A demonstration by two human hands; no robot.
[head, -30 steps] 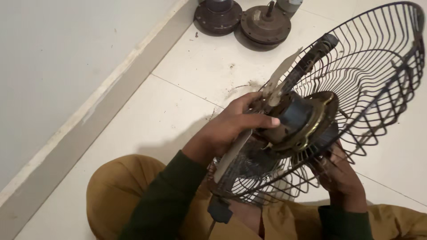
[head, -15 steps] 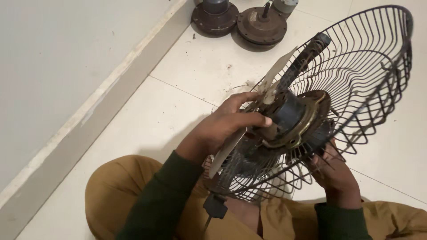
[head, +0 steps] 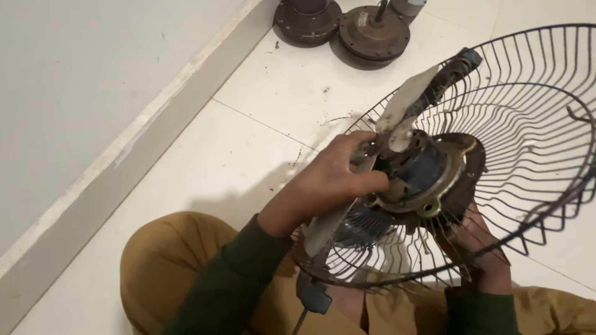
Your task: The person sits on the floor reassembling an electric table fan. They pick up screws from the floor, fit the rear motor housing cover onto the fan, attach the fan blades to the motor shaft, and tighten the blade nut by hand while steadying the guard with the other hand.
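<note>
A dark wire fan guard (head: 534,118) with the fan motor (head: 428,174) at its centre is held over my lap. My left hand (head: 338,177) reaches into the guard and grips the motor housing beside a dusty pale fan blade (head: 406,99). My right hand (head: 481,245) is seen through the wires, holding the guard from below near the brass-coloured motor plate (head: 447,186). A black rod-like part (head: 453,71) sticks up past the blade. A dark plug-like piece (head: 313,294) hangs under the guard.
Two round rusty brown motor parts (head: 308,18) (head: 372,34) stand on the white tiled floor (head: 248,142) at the top. A pale wall with a skirting board (head: 124,161) runs along the left. My mustard trousers (head: 167,267) fill the bottom.
The guard and motor have shifted slightly left and down in my hands. My left hand stays on the motor, fingers curled tighter around the housing.
</note>
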